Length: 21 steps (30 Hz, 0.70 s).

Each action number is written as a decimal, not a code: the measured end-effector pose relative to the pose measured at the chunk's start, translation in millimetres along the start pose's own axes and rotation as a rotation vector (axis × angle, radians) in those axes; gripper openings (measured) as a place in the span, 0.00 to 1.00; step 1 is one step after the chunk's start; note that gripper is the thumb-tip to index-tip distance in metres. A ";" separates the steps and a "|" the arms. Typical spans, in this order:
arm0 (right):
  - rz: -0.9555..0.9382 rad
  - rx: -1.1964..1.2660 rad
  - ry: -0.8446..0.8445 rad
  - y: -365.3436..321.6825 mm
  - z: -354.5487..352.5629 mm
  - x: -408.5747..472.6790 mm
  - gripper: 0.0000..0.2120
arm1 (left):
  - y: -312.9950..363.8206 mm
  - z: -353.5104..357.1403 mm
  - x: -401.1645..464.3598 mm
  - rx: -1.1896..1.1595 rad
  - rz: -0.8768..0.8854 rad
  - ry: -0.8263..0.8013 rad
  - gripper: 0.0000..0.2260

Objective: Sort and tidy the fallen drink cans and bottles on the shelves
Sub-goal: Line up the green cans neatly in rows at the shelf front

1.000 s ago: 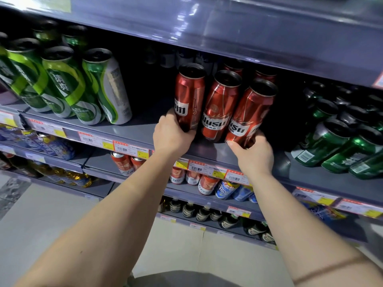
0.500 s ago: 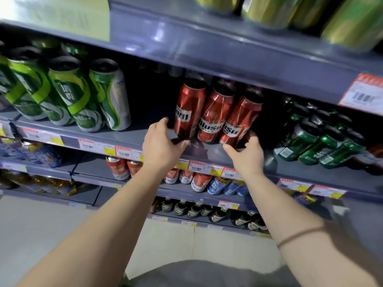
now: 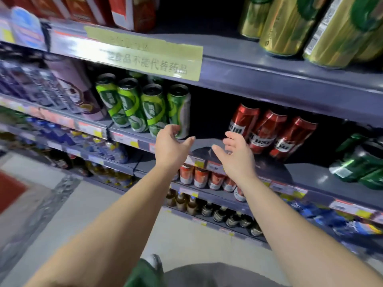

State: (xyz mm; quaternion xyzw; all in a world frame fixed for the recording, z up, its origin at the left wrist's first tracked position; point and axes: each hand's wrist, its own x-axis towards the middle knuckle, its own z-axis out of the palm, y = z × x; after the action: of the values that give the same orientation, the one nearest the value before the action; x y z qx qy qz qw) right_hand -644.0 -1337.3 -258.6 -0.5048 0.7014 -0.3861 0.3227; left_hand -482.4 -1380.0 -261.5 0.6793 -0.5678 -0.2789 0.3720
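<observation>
Three red beer cans (image 3: 267, 131) stand upright in a row on the grey middle shelf (image 3: 306, 175). To their left stands a row of light green cans (image 3: 143, 108). Dark green cans (image 3: 358, 162) lie tipped at the far right of the same shelf. My left hand (image 3: 172, 146) hovers open in front of the rightmost light green can, holding nothing. My right hand (image 3: 236, 154) hovers open just left of the red cans, fingers spread and holding nothing. Between the hands, the shelf gap is dark.
Gold cans (image 3: 290, 23) and red cartons (image 3: 132, 11) stand on the top shelf, above a yellow notice strip (image 3: 149, 56). Purple cartons (image 3: 70, 88) fill the left. Lower shelves hold orange cans (image 3: 199, 177), brown bottles (image 3: 219, 212) and blue packs (image 3: 335, 218). Below lies a pale floor.
Both hands have let go of the red cans and drawn back and leftward, now open in the air. The view has tilted up and shifted left.
</observation>
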 end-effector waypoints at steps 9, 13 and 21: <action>0.007 0.003 0.103 -0.2 77.8 18.0 0.29 | -77.3 -41.6 54.3 -0.005 0.065 0.099 0.31; 0.032 -0.084 0.296 -11.9 120.7 39.0 0.33 | -103.2 -44.2 78.2 0.036 0.210 -0.046 0.38; 0.119 -0.251 0.342 -25.4 161.5 68.6 0.15 | -98.2 -46.6 90.6 0.178 0.257 -0.081 0.30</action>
State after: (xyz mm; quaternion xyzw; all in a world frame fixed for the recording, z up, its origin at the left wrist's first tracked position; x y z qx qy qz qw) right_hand -515.6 -1442.8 -320.6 -0.4257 0.8172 -0.3559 0.1559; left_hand -371.5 -1452.2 -311.8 0.6197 -0.6869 -0.2050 0.3195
